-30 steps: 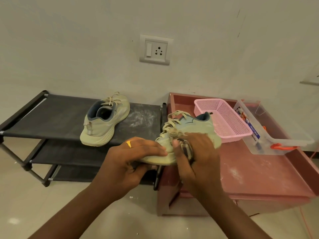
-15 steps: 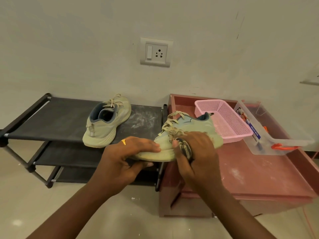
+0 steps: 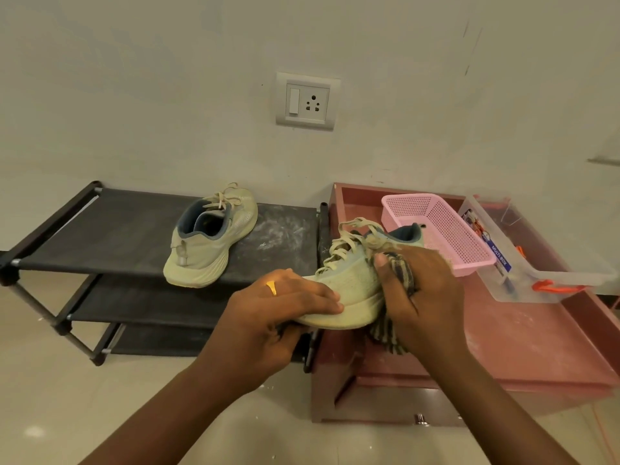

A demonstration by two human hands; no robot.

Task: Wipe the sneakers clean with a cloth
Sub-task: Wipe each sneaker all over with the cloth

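A pale green sneaker (image 3: 352,283) with beige laces hangs in the air between the shoe rack and the pink table, toe pointing left. My left hand (image 3: 278,313), with a gold ring, grips its toe from the top and underneath. My right hand (image 3: 422,293) presses a dark striped cloth (image 3: 399,273) against the sneaker's side, with the cloth's end hanging below the sole. The second sneaker (image 3: 208,243) lies on the rack's top shelf, heel toward me.
The black shoe rack (image 3: 100,236) has dusty white smears on its top shelf. On the pink table (image 3: 523,333) stand a pink mesh basket (image 3: 443,226) and a clear plastic box (image 3: 523,260) with orange latches. A wall socket (image 3: 307,101) is above.
My right hand has slid right and down along the sneaker's side with the cloth, and more of the cloth now hangs below the sole. My left hand keeps its hold on the toe.
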